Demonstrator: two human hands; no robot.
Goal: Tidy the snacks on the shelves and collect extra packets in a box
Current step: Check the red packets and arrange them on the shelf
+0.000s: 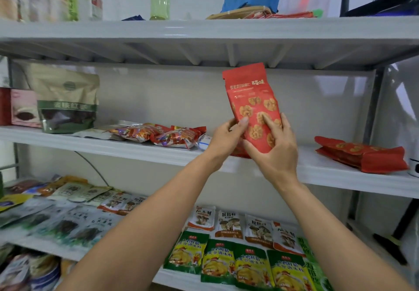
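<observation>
Holding red packet (251,100) upright over the middle shelf (328,170), with right hand (276,154) curled round its lower right side and left hand (226,141) pinching the lower left, thumb on the front. Cannot tell whether the base touches the shelf, hidden by the hands.

Risks, as judged:
- Could snag packet top on upper shelf ribs (230,57) at 12 o'clock; looks close.
- Could tip forward off the lip if stood too near the edge; soft base, probably wobbly.
- Could shove the other red pack (238,152), half hidden behind the hands at 6 o'clock.

Room:
- Bare shelf from 1 to 3 o'clock, ending at flat red packet (362,152), well apart.
- Tighter at 9 o'clock: foil packets (163,134) heaped near the left hand.
- No box in view.
</observation>
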